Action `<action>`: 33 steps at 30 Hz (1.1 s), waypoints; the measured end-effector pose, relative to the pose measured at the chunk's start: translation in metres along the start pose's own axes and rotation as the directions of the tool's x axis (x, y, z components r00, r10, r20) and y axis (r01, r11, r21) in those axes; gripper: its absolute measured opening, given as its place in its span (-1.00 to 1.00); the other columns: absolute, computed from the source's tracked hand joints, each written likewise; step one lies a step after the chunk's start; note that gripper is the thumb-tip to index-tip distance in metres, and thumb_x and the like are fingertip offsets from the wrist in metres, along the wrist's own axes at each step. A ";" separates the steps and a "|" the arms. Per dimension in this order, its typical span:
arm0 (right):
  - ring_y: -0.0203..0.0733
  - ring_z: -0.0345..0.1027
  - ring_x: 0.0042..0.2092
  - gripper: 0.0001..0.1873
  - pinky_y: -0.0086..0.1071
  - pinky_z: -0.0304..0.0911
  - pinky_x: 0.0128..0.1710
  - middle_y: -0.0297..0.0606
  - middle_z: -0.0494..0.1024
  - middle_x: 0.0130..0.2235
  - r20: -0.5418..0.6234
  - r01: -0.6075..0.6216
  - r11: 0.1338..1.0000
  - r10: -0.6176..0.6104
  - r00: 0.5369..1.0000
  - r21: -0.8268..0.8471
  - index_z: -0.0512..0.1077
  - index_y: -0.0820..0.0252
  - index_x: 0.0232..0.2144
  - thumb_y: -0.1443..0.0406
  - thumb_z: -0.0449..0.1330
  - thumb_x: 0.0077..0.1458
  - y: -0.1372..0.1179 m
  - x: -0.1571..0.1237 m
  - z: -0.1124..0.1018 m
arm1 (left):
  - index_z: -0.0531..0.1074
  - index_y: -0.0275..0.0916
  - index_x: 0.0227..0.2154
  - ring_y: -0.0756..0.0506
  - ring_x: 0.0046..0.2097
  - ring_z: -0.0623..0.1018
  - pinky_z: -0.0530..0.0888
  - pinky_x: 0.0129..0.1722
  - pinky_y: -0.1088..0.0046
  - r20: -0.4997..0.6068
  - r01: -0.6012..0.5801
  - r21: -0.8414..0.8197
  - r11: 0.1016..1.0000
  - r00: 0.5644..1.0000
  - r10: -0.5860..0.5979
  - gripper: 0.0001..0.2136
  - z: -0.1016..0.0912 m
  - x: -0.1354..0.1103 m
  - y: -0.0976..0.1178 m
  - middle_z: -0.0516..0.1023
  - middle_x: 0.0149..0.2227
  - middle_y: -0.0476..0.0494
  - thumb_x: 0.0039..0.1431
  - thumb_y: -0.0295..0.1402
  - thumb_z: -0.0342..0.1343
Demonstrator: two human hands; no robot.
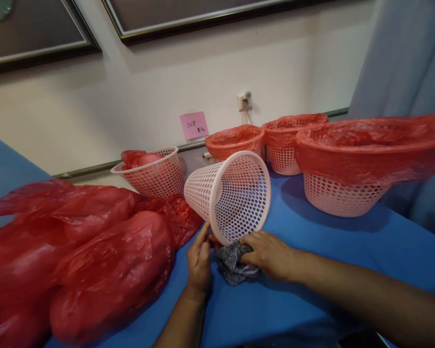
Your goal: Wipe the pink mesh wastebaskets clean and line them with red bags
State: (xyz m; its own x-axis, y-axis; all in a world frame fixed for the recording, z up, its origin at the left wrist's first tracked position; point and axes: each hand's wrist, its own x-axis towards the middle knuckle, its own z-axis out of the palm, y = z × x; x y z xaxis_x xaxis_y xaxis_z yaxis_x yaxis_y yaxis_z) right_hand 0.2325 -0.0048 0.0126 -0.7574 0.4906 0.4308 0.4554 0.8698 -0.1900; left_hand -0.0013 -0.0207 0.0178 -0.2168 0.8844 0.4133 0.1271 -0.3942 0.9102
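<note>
A pale pink perforated plastic wastebasket (202,187) lies tipped on its side, its round mouth turned toward me. My left hand (199,263) holds the lower left of its rim, with fingers partly hidden beneath the basket. Bunched in my right hand (266,253) is a dark grey cloth (235,266), pressed against the bottom of the rim. The fingers of that hand are closed over the cloth. Left of the basket, a crumpled red plastic bag (181,220) lies by its base.
Large filled red plastic bags (116,270) cover the left side of the blue table (297,299). Behind stands another pink basket (159,176) with red plastic inside. Several bag-lined baskets (344,193) stand at the back and right. A pink note (194,125) and a socket (244,101) are on the wall.
</note>
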 end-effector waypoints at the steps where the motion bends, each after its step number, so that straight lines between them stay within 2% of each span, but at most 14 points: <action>1: -0.06 0.39 -0.09 -0.81 -0.20 0.32 -0.10 -0.15 0.56 -0.02 0.019 -0.024 1.000 0.024 1.000 -0.008 0.62 0.07 -0.15 0.35 0.23 0.25 0.004 -0.002 0.001 | 0.51 -0.26 0.22 -0.12 -0.29 0.64 0.61 -0.23 0.37 0.008 0.006 0.000 1.000 1.000 -0.006 -0.37 0.002 0.000 0.002 0.69 -0.27 -0.15 0.13 -0.05 0.32; 4: -0.06 0.38 -0.08 -0.82 -0.19 0.30 -0.08 -0.15 0.57 -0.05 0.060 -0.114 0.993 0.115 0.992 -0.011 0.63 0.11 -0.23 0.38 0.20 0.26 0.014 -0.004 0.001 | 0.49 -0.22 0.23 -0.10 -0.24 0.66 0.62 -0.17 0.40 -0.033 0.012 -0.006 1.000 0.999 -0.013 -0.30 0.006 0.003 0.004 0.71 -0.21 -0.15 0.00 -0.17 0.46; 10: -0.04 0.37 -0.02 -0.74 -0.20 0.25 -0.02 -0.17 0.56 -0.02 0.166 -0.187 0.982 0.187 0.968 -0.017 0.63 0.10 -0.17 0.39 0.13 0.29 0.033 0.000 -0.009 | 0.53 -0.21 0.19 -0.18 -0.08 0.70 0.64 -0.02 0.29 -0.152 0.000 -0.003 1.000 0.988 -0.001 -0.34 0.001 0.008 0.000 0.72 -0.03 -0.24 0.02 -0.14 0.46; 12: -0.05 0.37 -0.01 -0.72 -0.23 0.24 -0.03 -0.17 0.55 -0.03 0.172 -0.230 0.973 0.229 0.958 -0.020 0.64 0.10 -0.15 0.40 0.13 0.26 0.043 0.000 -0.011 | 0.54 -0.21 0.19 -0.22 0.00 0.69 0.62 0.07 0.24 -0.186 -0.014 0.002 1.000 0.982 0.014 -0.36 -0.003 0.010 -0.001 0.70 0.05 -0.26 0.02 -0.13 0.45; 14: -0.07 0.37 -0.02 -0.70 -0.27 0.22 -0.04 -0.17 0.55 -0.05 0.127 -0.334 0.942 0.334 0.934 -0.022 0.65 0.08 -0.16 0.41 0.13 0.23 0.056 -0.003 -0.012 | 0.54 -0.21 0.18 -0.24 0.06 0.68 0.58 0.13 0.20 -0.209 -0.027 0.001 1.000 0.978 0.027 -0.36 -0.007 0.012 -0.002 0.68 0.09 -0.27 0.02 -0.12 0.45; 16: -0.09 0.37 -0.04 -0.66 -0.30 0.21 -0.04 -0.16 0.55 -0.07 0.050 -0.474 0.880 0.475 0.879 -0.029 0.65 0.09 -0.14 0.43 0.11 0.22 0.072 -0.009 -0.013 | 0.54 -0.21 0.18 -0.26 0.08 0.67 0.57 0.15 0.19 -0.212 -0.030 -0.005 1.000 0.977 0.029 -0.36 -0.009 0.013 -0.002 0.67 0.11 -0.27 0.03 -0.12 0.44; 19: -0.10 0.39 -0.06 -0.59 -0.33 0.23 -0.02 -0.12 0.54 -0.07 -0.098 -0.664 0.747 0.664 0.742 0.036 0.62 0.13 -0.04 0.46 0.09 0.17 0.096 -0.015 -0.014 | 0.52 -0.22 0.21 -0.26 0.07 0.67 0.58 0.14 0.19 -0.194 -0.019 -0.006 1.000 0.981 0.017 -0.35 -0.009 0.013 -0.001 0.67 0.11 -0.27 0.05 -0.14 0.43; 21: -0.10 0.43 -0.05 -0.56 -0.34 0.27 0.01 -0.14 0.56 -0.04 -0.208 -0.747 0.624 0.781 0.589 0.229 0.61 0.13 -0.01 0.46 0.14 0.10 0.109 -0.014 -0.015 | 0.51 -0.23 0.22 -0.27 0.09 0.67 0.57 0.16 0.17 -0.189 -0.015 -0.004 1.000 0.982 0.014 -0.34 -0.008 0.012 0.000 0.66 0.12 -0.28 0.05 -0.14 0.43; 23: -0.08 0.48 -0.05 -0.55 -0.33 0.32 0.03 -0.15 0.59 -0.03 -0.275 -0.756 0.499 0.866 0.417 0.424 0.58 0.14 0.02 0.42 0.19 0.07 0.120 -0.005 -0.017 | 0.51 -0.23 0.22 -0.28 0.12 0.65 0.55 0.19 0.15 -0.194 -0.015 -0.004 1.000 0.981 0.014 -0.35 -0.008 0.012 -0.001 0.65 0.14 -0.29 0.05 -0.13 0.42; 24: -0.07 0.50 -0.05 -0.55 -0.31 0.34 0.03 -0.13 0.61 -0.03 -0.292 -0.748 0.460 0.887 0.358 0.479 0.55 0.16 0.06 0.38 0.19 0.10 0.125 0.002 -0.019 | 0.51 -0.23 0.21 -0.29 0.13 0.64 0.54 0.21 0.13 -0.198 -0.016 -0.006 1.000 0.980 0.014 -0.35 -0.008 0.013 -0.001 0.65 0.14 -0.29 0.05 -0.13 0.42; 25: -0.05 0.52 -0.04 -0.55 -0.30 0.37 0.02 -0.11 0.63 -0.02 -0.306 -0.742 0.436 0.897 0.318 0.510 0.51 0.19 0.10 0.33 0.17 0.15 0.129 0.010 -0.021 | 0.52 -0.23 0.21 -0.30 0.14 0.64 0.53 0.22 0.12 -0.202 -0.015 -0.009 1.000 0.979 0.013 -0.34 -0.008 0.013 -0.002 0.65 0.14 -0.30 0.04 -0.12 0.43; 28: -0.06 0.56 -0.04 -0.52 -0.31 0.42 -0.03 -0.09 0.66 0.00 -0.328 -0.706 0.416 0.906 0.268 0.573 0.44 0.25 0.17 0.22 0.09 0.25 0.137 0.037 -0.029 | 0.53 -0.23 0.19 -0.31 0.13 0.65 0.53 0.22 0.09 -0.208 -0.015 -0.020 1.000 0.978 0.010 -0.34 -0.011 0.015 -0.005 0.65 0.13 -0.30 0.02 -0.11 0.44; 31: -0.08 0.56 0.00 -0.48 -0.32 0.42 -0.01 -0.12 0.65 0.05 -0.331 -0.683 0.445 0.894 0.301 0.579 0.42 0.20 0.20 0.21 0.13 0.21 0.136 0.053 -0.033 | 0.55 -0.22 0.18 -0.31 0.13 0.65 0.52 0.23 0.08 -0.207 -0.025 -0.014 1.000 0.978 0.021 -0.37 -0.014 0.016 -0.007 0.66 0.12 -0.28 0.03 -0.13 0.43; 33: -0.06 0.55 0.01 -0.47 -0.32 0.42 -0.02 -0.14 0.66 0.03 -0.284 -0.715 0.436 0.900 0.331 0.547 0.46 0.14 0.18 0.24 0.17 0.16 0.131 0.053 -0.030 | 0.55 -0.22 0.17 -0.32 0.15 0.64 0.52 0.24 0.07 -0.211 -0.039 -0.009 0.999 0.977 0.036 -0.39 -0.015 0.017 -0.008 0.66 0.12 -0.27 0.05 -0.15 0.42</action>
State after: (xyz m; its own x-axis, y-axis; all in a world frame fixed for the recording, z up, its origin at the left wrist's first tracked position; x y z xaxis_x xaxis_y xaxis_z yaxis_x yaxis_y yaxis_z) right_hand 0.2661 0.1337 0.0368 0.2921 0.9301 0.2226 0.4844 0.0567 -0.8730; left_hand -0.0205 -0.0062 0.0177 -0.4114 0.7971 0.4420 0.1267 -0.4302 0.8938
